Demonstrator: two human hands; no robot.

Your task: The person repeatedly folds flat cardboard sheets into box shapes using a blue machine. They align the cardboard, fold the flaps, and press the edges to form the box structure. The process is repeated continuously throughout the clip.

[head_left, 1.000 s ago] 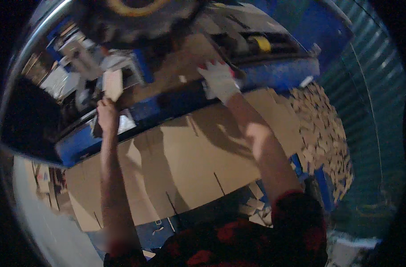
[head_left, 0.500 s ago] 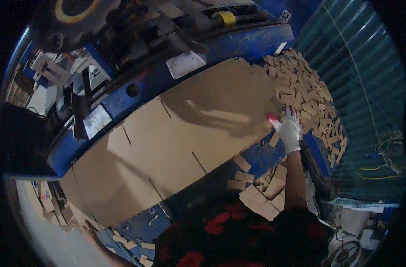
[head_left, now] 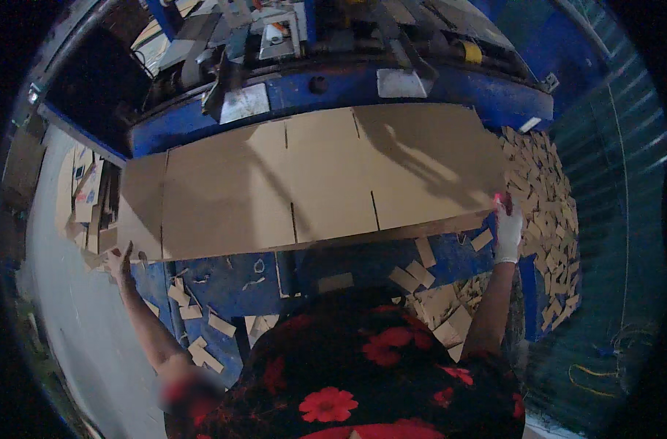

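Note:
A long brown cardboard sheet (head_left: 326, 179) with narrow slots along its edges lies across in front of me. My left hand (head_left: 121, 262), bare, grips its near left corner. At the near right corner is my right hand (head_left: 508, 228), in a white glove with pinkish-red fingertips. Its thumb and fingers close on the sheet's edge. Below the near edge a darker strip of cardboard shows; whether it is a second sheet or a fold, I cannot tell. The undersides of both grips are hidden.
A blue machine (head_left: 319, 85) with metal plates and rollers stands along the far side. Cardboard scraps (head_left: 545, 219) are heaped at the right, beside a green corrugated wall (head_left: 611, 183). More offcuts lie on the blue surface (head_left: 231, 282) near me. Cardboard pieces (head_left: 88, 194) are stacked at the left.
My view has turned, so the sheet appears more level. My right hand, spread with fingers apart before, is now closed at the sheet's right corner. My left hand stays at the left corner.

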